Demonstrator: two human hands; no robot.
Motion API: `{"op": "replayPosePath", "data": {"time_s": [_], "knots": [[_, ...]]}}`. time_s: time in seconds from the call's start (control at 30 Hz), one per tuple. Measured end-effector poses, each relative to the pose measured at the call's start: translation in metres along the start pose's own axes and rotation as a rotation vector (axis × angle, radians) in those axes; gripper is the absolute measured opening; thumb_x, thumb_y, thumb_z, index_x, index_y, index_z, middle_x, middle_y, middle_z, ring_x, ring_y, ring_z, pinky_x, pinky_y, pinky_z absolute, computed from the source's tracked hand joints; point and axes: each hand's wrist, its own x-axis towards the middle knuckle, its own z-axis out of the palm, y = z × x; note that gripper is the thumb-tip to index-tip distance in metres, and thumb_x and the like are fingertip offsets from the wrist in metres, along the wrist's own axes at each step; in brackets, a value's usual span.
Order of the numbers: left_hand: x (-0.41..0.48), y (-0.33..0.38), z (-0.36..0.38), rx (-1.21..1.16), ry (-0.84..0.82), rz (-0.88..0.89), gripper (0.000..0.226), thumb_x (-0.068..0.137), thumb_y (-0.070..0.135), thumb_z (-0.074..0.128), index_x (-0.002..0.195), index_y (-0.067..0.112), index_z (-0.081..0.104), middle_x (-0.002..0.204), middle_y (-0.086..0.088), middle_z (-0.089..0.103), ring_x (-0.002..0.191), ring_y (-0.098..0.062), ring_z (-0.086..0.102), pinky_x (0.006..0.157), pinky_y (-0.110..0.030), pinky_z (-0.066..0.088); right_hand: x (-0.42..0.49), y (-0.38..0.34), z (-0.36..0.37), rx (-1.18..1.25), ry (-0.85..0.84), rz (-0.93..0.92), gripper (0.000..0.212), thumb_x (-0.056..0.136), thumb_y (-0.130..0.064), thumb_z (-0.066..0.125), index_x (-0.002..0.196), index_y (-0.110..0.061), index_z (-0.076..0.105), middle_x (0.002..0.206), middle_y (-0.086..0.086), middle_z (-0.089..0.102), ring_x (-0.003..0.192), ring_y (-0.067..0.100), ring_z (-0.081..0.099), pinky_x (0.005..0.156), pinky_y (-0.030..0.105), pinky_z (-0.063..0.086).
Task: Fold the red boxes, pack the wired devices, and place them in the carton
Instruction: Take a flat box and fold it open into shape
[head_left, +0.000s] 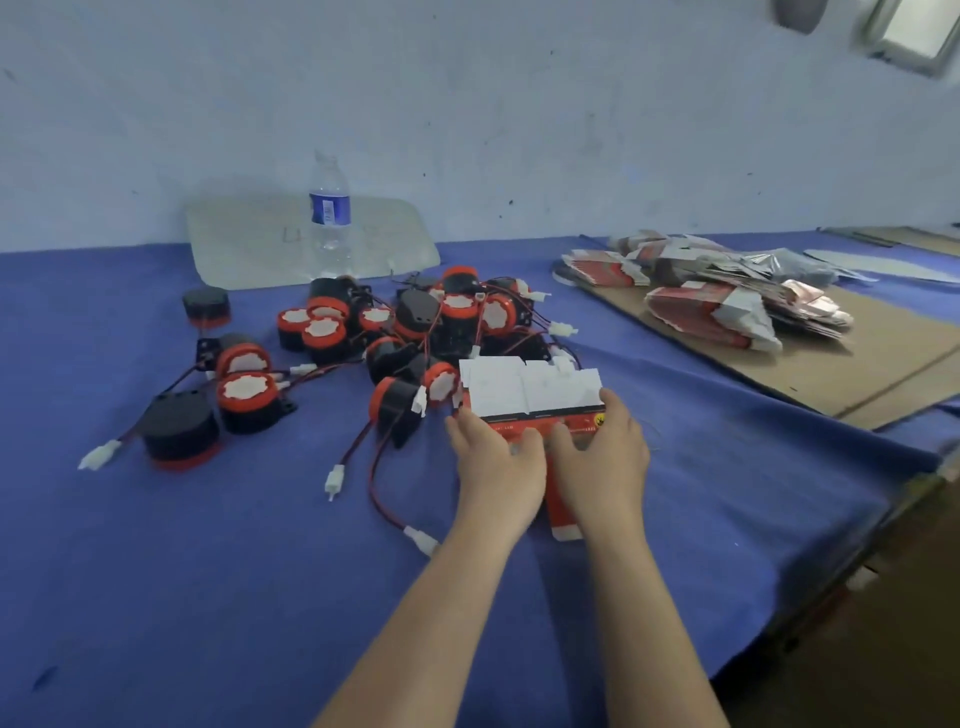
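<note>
My table (208, 545) is blue. I see a red box (530, 395) with white flaps. The round devices (244, 392) are black and red with white tops. Their wires (357, 448) are red and black, with white plugs (335, 478). The bottle (330, 208) has a blue label. The cardboard (857, 374) is brown.

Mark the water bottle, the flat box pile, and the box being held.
water bottle (330, 209), head view, on its blue label.
flat box pile (696, 317), head view, on the front red stack.
red box (524, 387), head view, on its white flaps.
</note>
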Motion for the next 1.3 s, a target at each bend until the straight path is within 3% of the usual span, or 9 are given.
{"op": "replayPosePath", "data": {"time_s": [0.1,0.23,0.3,0.53,0.67,0.9,1.1,1.23,1.3], "knots": [[0.003,0.007,-0.004,-0.149,0.083,0.108,0.074,0.093,0.017,0.053,0.152,0.015,0.008,0.154,-0.007,0.027,0.139,-0.023,0.032,0.114,-0.041,0.032,-0.002,-0.013,-0.002,0.158,0.059,-0.034,0.061,0.093,-0.022,0.054,0.147,-0.012,0.028,0.145,0.009,0.035,0.135,0.025,0.032,0.110,0.036,0.028],[0.010,0.022,-0.030,-0.213,0.289,0.253,0.068,0.088,0.032,0.062,0.147,0.022,0.028,0.137,0.001,0.045,0.120,-0.009,0.050,0.088,-0.012,0.044,-0.007,-0.043,0.006,0.350,0.091,-0.165,0.052,0.094,-0.025,0.050,0.144,-0.019,0.035,0.132,0.003,0.045,0.124,0.018,0.043,0.104,0.034,0.036],[0.016,0.026,-0.049,-0.268,0.380,0.312,0.054,0.085,0.036,0.067,0.131,0.022,0.041,0.127,0.003,0.051,0.110,-0.005,0.055,0.087,-0.016,0.047,-0.012,-0.062,0.017,0.440,0.048,-0.265,0.045,0.096,-0.026,0.047,0.140,-0.022,0.041,0.127,-0.002,0.051,0.119,0.014,0.047,0.100,0.032,0.039],[0.019,0.016,-0.122,-0.414,0.501,0.373,0.042,0.081,0.046,0.061,0.109,0.022,0.041,0.100,0.011,0.062,0.082,0.010,0.063,0.064,-0.009,0.049,-0.039,-0.123,0.080,0.655,-0.281,-0.417,0.019,0.100,-0.026,0.043,0.113,-0.031,0.056,0.103,-0.017,0.066,0.093,-0.010,0.058,0.079,0.008,0.043],[0.010,-0.003,-0.160,-0.290,0.542,0.441,0.032,0.081,0.054,0.060,0.100,0.032,0.048,0.092,0.015,0.066,0.085,0.000,0.065,0.068,-0.014,0.050,-0.058,-0.136,0.109,0.808,-0.445,-0.341,0.022,0.097,-0.032,0.051,0.117,-0.024,0.057,0.106,-0.011,0.068,0.097,-0.003,0.063,0.082,0.018,0.050],[0.007,-0.034,-0.193,-0.166,0.521,0.446,0.023,0.084,0.041,0.068,0.100,0.039,0.051,0.093,0.026,0.062,0.087,0.005,0.061,0.068,-0.009,0.047,-0.066,-0.128,0.123,0.860,-0.744,-0.210,0.064,0.081,-0.056,0.052,0.138,-0.029,0.046,0.115,-0.016,0.067,0.112,0.004,0.060,0.103,0.038,0.045],[0.006,-0.039,-0.186,-0.305,0.454,0.349,0.034,0.086,0.065,0.039,0.100,0.035,0.046,0.093,0.017,0.061,0.078,0.013,0.061,0.056,-0.005,0.046,-0.064,-0.121,0.126,0.797,-0.703,-0.030,0.034,0.093,-0.044,0.053,0.118,-0.024,0.062,0.110,0.002,0.069,0.103,0.019,0.066,0.098,0.049,0.049],[0.008,-0.045,-0.186,-0.235,0.512,0.328,0.011,0.098,0.036,0.047,0.107,0.029,0.046,0.097,0.012,0.060,0.079,0.013,0.060,0.054,-0.005,0.045,-0.061,-0.115,0.126,0.781,-0.735,0.043,0.021,0.091,-0.037,0.052,0.101,-0.027,0.067,0.100,0.002,0.072,0.096,0.022,0.067,0.089,0.045,0.053],[0.010,-0.048,-0.187,-0.185,0.510,0.333,0.022,0.096,0.018,0.049,0.113,0.031,0.047,0.103,0.010,0.061,0.081,0.010,0.060,0.057,-0.006,0.045,-0.060,-0.112,0.125,0.774,-0.737,0.042,0.015,0.090,-0.029,0.052,0.089,-0.027,0.066,0.084,-0.002,0.069,0.083,0.019,0.065,0.074,0.039,0.051]]}}
